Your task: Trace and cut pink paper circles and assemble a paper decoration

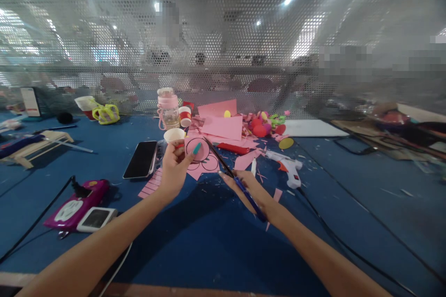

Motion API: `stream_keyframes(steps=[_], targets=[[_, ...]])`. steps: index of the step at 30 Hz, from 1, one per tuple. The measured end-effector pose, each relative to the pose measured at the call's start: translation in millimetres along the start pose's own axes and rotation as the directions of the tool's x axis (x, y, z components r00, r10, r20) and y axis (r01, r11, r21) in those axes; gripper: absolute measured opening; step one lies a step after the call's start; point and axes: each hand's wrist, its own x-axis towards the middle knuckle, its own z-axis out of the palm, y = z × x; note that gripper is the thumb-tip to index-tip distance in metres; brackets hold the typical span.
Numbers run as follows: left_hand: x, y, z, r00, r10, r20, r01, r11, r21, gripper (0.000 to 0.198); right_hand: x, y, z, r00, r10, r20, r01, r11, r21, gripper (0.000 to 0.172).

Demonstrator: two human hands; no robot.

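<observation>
Hands over blue table, left hand raised pinching pink paper, right hand low gripping scissors

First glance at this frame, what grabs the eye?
The two hands at mid-table: the left hand pinches a pink paper with circles drawn on it, and the right hand holds scissors angled toward it. On the blue table, a black phone lies to the left, a white glue gun to the right, and pink sheets behind.

left hand: teal-painted thumbnail | right hand: long pale nail | forearms: bare
</observation>
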Motion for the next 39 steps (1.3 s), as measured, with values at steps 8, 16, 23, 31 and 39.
stream_keyframes(steps=[8,16,23,31,39], targets=[[1,-1,0.1,1.0,0.005,-0.008,-0.005,1.0,0.01,0.038,0,0,0,1.0,0.008,0.017,-0.008,1.0,-0.016,0.039],[1,-1,0.0,1.0,0.002,-0.011,-0.002,1.0,0.003,0.038,0,-1,-1,1.0,0.013,0.012,-0.013,1.0,-0.022,0.04],[0,0,0.2,1.0,0.002,0.006,-0.002,1.0,0.019,0.036,0,-2,-2,1.0,0.012,0.024,-0.011,0.999,-0.036,0.043],[1,-2,-2.4,0.999,0.018,0.027,-0.02,0.997,0.071,0.039,1,1,-1,0.996,0.083,0.02,-0.082,0.996,-0.037,0.041],[2,-1,-2.3,1.0,0.021,-0.018,-0.019,0.995,0.095,0.036,3,16,5,1.0,-0.011,0.015,0.011,0.999,-0.04,0.039]])
